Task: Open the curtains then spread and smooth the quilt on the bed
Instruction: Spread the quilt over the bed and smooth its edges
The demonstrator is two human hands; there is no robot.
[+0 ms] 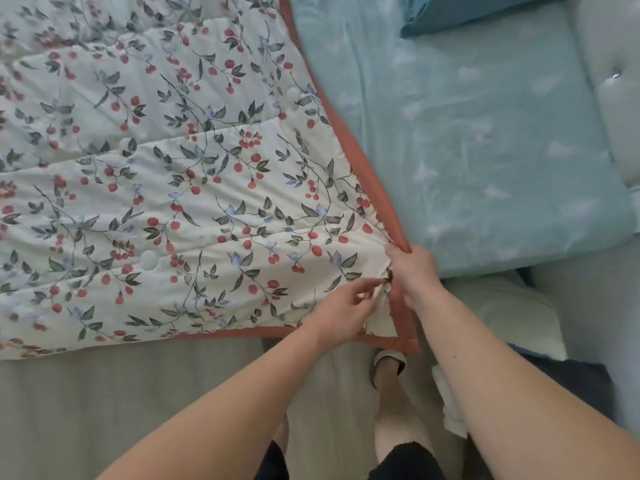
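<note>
the bed [485, 133] lay under a pale blue sheet, bare along its head end by the padded headboard [609, 98]. the quilt [173, 185], white with red berries and a rust border, covered the rest of the bed out to its near side edge. a blue pillow [467, 12] sat at the far head corner. the right hand [412, 271] gripped the quilt's border at its near corner; the left hand [343, 306] pinched the cloth just beside it.

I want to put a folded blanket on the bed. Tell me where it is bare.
The teal sheet lies bare between the quilt's red border and the padded headboard, below the blue pillow. The quilt covers the rest. Both hands crowd its near corner.
</note>
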